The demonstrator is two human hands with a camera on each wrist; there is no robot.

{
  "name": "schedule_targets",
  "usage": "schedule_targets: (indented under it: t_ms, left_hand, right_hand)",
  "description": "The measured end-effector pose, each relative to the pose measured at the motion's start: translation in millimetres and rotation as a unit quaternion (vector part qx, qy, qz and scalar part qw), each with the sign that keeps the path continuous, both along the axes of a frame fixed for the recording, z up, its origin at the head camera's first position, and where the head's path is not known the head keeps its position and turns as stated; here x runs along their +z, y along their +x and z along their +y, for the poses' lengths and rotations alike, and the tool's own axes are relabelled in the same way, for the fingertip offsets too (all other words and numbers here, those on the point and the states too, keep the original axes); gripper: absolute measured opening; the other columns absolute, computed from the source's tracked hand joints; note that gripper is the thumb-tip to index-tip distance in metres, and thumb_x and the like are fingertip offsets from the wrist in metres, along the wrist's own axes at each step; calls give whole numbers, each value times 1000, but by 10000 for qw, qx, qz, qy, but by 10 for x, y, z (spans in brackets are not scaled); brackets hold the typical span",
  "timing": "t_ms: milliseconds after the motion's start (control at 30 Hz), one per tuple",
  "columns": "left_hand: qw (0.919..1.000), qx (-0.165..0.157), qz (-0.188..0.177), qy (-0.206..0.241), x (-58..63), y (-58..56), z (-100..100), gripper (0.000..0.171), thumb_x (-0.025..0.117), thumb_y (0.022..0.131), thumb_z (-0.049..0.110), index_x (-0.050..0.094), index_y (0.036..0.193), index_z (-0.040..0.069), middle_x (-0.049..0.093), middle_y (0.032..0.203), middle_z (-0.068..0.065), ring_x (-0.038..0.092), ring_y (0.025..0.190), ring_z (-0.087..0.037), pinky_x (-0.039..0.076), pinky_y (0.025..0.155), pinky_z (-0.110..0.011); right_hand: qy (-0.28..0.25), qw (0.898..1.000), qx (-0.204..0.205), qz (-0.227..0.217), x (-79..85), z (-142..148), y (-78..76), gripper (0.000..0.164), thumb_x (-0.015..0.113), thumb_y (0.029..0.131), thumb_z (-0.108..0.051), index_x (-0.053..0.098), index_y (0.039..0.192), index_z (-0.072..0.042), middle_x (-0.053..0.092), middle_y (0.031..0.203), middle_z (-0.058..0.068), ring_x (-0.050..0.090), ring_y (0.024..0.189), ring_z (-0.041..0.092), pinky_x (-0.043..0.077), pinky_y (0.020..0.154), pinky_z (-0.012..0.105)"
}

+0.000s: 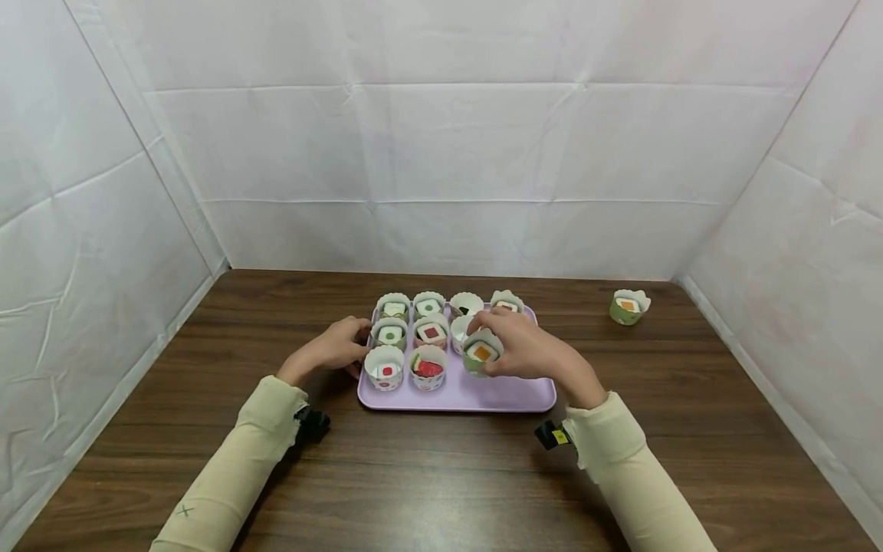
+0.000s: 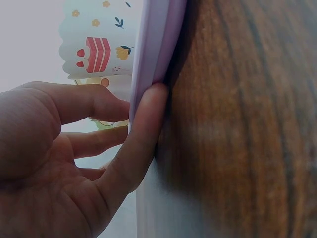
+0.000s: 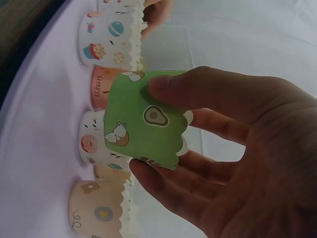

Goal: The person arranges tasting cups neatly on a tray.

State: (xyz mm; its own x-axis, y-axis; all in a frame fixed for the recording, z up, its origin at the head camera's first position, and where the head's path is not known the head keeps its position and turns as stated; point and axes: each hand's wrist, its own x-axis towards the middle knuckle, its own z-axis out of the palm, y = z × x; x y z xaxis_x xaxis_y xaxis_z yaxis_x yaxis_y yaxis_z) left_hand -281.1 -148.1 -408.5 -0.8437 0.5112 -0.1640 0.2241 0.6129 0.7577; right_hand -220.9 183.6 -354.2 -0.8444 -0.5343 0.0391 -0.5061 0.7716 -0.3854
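My right hand [image 1: 522, 345] grips a green paper baking cup [image 3: 129, 106] between thumb and fingers. An avocado print marks its side, and inside sits a white square piece with an orange centre [image 1: 481, 352]. It is held over the front right part of the lilac tray [image 1: 500, 397]. At the tray's left side, my left hand [image 1: 334, 346] pinches the rim, thumb on one side and fingers on the other. Several paper cups with small fillings stand on the tray, including one with a red piece [image 1: 428, 369] and one with a red-dotted white piece [image 1: 384, 370].
Another green cup with an orange-centred piece [image 1: 628, 308] stands alone at the back right of the dark wooden table [image 1: 428, 475]. White cloth walls [image 1: 455, 153] enclose the table at the back and both sides.
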Motion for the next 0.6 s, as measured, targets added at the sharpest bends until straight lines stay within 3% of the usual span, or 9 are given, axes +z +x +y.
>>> schedule_targets:
  t_ms: [400,600]
  left_hand:
    - [10000,21,-11,-9,-29,-36,-3,46,55,95,2,50,138,-12,45,125,-30,65,86,-30,66,62,-34]
    - [10000,33,-32,-43,-25,-33,2,46,55,95,2,50,139,-11,45,127,-31,65,85,-29,66,62,-34]
  right_hand:
    - [313,9992,28,242,-106,-123,36,50,87,74,-12,69,120,-21,62,110,10,54,93,21,50,78,35]
    - [433,9988,-106,200,-128,-163,53,50,88,74,-11,70,120,-21,61,110,12,53,90,20,50,76,34]
